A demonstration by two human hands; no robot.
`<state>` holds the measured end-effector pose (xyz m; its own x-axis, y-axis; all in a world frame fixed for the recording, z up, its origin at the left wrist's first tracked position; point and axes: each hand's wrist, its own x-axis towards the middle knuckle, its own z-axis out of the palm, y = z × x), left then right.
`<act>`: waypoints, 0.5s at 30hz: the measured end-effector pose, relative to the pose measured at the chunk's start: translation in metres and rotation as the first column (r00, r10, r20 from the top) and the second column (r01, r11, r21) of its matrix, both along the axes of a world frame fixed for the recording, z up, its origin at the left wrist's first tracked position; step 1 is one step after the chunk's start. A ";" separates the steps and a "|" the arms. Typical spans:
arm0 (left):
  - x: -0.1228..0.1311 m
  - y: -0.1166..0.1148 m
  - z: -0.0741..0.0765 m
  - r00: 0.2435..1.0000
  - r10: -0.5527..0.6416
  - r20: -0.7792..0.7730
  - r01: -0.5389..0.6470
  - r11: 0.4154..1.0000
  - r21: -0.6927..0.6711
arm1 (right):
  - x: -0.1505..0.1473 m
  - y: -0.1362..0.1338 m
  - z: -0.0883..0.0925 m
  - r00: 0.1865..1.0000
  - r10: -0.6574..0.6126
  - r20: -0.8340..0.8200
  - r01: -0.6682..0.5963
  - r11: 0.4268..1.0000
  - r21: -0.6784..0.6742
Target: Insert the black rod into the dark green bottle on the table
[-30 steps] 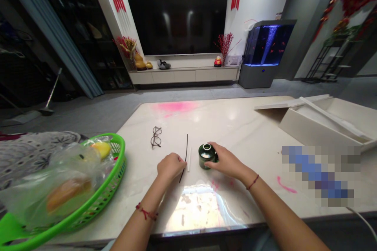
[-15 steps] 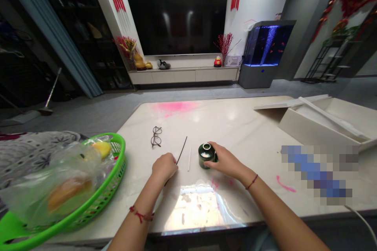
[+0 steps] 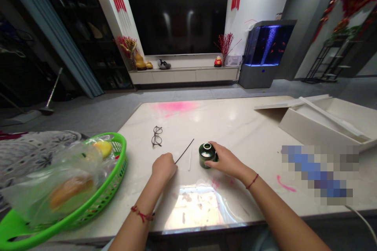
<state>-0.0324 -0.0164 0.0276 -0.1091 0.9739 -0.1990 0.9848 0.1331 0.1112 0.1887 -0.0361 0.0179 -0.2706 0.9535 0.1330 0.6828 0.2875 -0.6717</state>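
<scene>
My left hand (image 3: 164,168) is closed around a thin black stick (image 3: 185,151), whose far end points up and right over the table. Wrapped about the side of a dark green glass bottle (image 3: 203,157) is my right hand (image 3: 225,159). The bottle is short, stands upright on the table and has an open, pale-rimmed mouth. Between the two hands lies a slim white stick (image 3: 189,159) on the tabletop. A pair of glasses (image 3: 157,136) rests beyond my left hand.
A green plastic basket (image 3: 122,160) with bagged food stands at the left of the white table (image 3: 235,125). An open white box (image 3: 315,123) sits at the right, near a blurred-out blue item (image 3: 315,172). Pink stains mark the tabletop.
The black stick has tilted, its far end swinging right towards the bottle and crossing near the white stick's top. My right hand and the bottle stay in place.
</scene>
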 end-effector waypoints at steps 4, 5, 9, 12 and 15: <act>-0.007 0.004 0.004 0.996 -0.015 0.084 0.015 1.000 0.006 | 0.000 -0.001 0.002 1.000 -0.003 0.004 0.003 1.000 -0.006; -0.009 0.005 0.005 0.994 -0.018 0.112 0.017 1.000 0.006 | 0.000 -0.001 0.002 1.000 -0.002 0.004 0.002 1.000 -0.007; -0.015 0.009 0.009 0.973 -0.030 0.230 0.031 1.000 -0.003 | 0.000 -0.001 0.003 1.000 -0.001 -0.002 0.001 1.000 -0.014; -0.020 0.011 0.009 0.954 -0.027 0.300 0.030 1.000 -0.004 | 0.000 -0.001 0.002 1.000 -0.005 -0.007 0.005 1.000 -0.019; -0.025 0.013 0.009 0.933 -0.023 0.359 0.021 1.000 0.009 | 0.000 -0.002 0.003 1.000 -0.006 -0.015 0.006 1.000 -0.021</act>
<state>-0.0575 -0.0036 0.0362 -0.0095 0.9763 -0.2161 0.8816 0.1102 0.4589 0.1886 -0.0377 0.0204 -0.2633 0.9576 0.1170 0.6743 0.2694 -0.6876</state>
